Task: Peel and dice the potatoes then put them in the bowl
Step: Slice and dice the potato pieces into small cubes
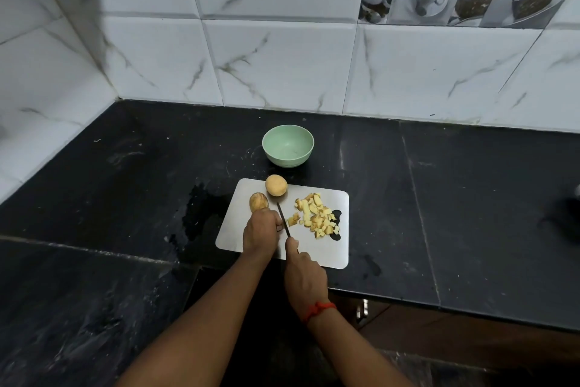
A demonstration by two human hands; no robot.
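Note:
A steel cutting board lies on the black counter. My left hand is curled over something on the board; what it covers is hidden. My right hand grips a dark knife, whose blade runs along the left hand's fingers. A peeled potato sits just beyond the left hand, and a second whole potato rests at the board's far edge. A heap of diced potato pieces lies on the board's right half. The pale green bowl stands empty behind the board.
A wet patch spreads on the counter left of the board. Tiled walls close the back and left. A dark object sits at the right edge. The counter's front edge runs just below the board.

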